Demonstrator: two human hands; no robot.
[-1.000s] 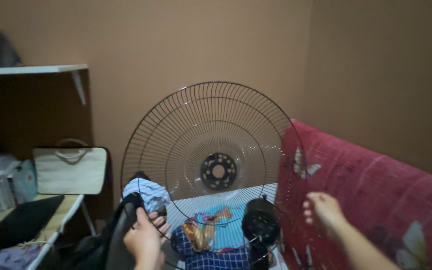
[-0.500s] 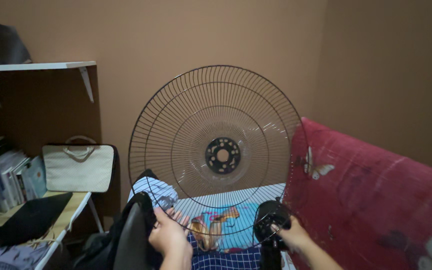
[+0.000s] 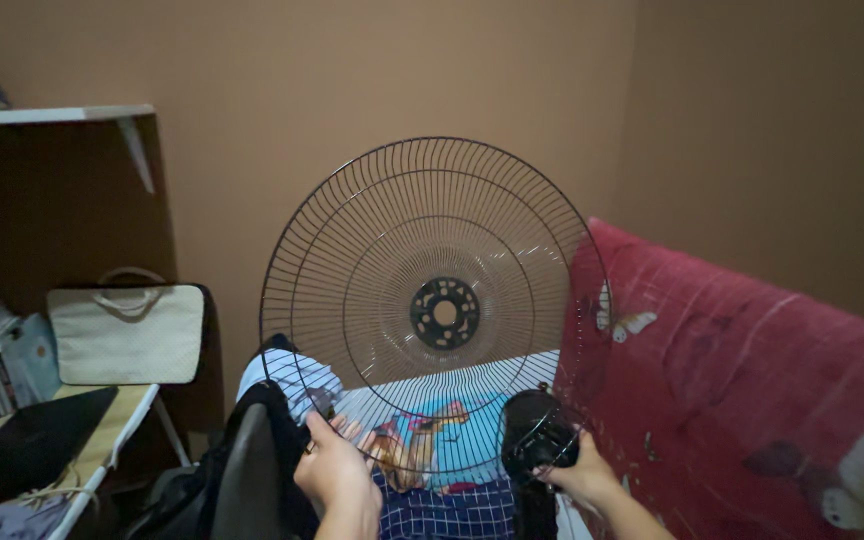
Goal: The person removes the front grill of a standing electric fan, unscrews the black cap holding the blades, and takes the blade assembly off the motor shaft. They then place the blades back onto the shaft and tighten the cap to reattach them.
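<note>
Before the brown wall we hold a round wire fan guard (image 3: 432,300) upright, our left hand (image 3: 337,470) with fingers clamped on its lower rim. Our right hand (image 3: 582,472) grips the black fan motor (image 3: 535,440) just beside the red blanket (image 3: 752,380).

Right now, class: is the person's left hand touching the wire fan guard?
Touching. The head view shows the left hand with its fingers curled round the lower rim wires of the wire fan guard.
</note>
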